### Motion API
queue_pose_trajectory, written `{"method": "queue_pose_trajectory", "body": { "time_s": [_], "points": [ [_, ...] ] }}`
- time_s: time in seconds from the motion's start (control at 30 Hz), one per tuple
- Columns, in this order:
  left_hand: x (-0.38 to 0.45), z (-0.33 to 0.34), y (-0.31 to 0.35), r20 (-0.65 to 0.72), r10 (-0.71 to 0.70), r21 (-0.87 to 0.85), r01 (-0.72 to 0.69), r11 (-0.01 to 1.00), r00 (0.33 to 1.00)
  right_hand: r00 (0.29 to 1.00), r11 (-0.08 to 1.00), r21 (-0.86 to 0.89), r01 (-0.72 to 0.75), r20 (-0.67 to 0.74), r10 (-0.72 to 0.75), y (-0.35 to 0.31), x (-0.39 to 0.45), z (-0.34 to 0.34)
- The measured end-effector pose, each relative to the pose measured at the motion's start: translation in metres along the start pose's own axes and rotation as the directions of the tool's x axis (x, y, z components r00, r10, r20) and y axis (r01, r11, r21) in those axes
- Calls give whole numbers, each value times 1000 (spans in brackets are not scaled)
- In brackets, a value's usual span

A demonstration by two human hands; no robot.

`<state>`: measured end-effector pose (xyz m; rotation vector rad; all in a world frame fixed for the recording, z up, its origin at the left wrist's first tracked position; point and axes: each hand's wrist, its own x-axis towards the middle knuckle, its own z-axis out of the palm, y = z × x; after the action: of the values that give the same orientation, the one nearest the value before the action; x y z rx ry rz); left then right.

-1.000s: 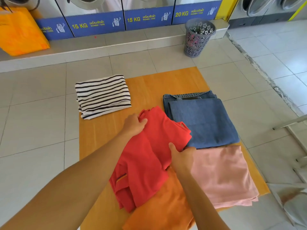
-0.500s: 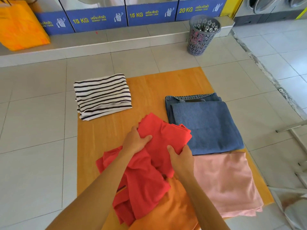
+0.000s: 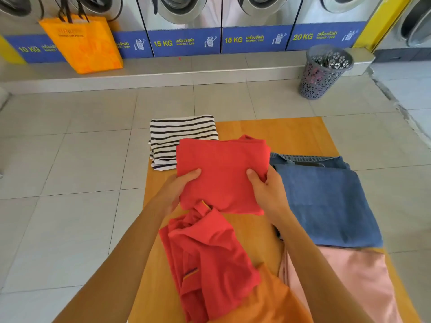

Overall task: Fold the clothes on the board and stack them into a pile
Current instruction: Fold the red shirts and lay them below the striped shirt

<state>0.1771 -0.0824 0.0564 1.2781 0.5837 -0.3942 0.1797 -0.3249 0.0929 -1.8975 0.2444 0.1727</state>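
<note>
Left hand (image 3: 178,190) and right hand (image 3: 268,190) each clasp a side of the folded red cotton shirt (image 3: 221,173), its loose half hanging below the grip

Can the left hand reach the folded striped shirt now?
Probably not yet: the left hand grips the folded red garment, which partly covers the black-and-white striped shirt. It must let go first.

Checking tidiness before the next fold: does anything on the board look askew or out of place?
Yes: the crumpled red garment lies bunched and unfolded at the near end of the wooden board, overlapping the orange cloth.
</note>
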Motion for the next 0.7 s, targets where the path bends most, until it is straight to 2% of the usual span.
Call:
{"method": "queue_pose_trajectory", "body": {
  "time_s": [0.1, 0.23, 0.4, 0.57, 0.7],
  "points": [
    [-1, -22, 1, -130, 59, 47, -54, 997, 990, 995, 1000, 5, -5, 104, 5, -4, 31, 33],
    [7, -57, -18, -342, 108, 289, -5, 957, 933, 966, 991, -63, -115, 225, 126, 16, 51, 81],
    [29, -97, -43, -453, 118, 483, 132, 866, 883, 962, 972, -102, -210, 154, 224, 61, 62, 118],
    [31, -91, -39, -515, 216, 535, 114, 837, 829, 958, 971, -137, -195, 188, 219, 66, 68, 119],
    [31, -89, -45, -572, 259, 551, 130, 824, 778, 968, 967, -177, -184, 136, 209, 70, 66, 122]
  ]
}}
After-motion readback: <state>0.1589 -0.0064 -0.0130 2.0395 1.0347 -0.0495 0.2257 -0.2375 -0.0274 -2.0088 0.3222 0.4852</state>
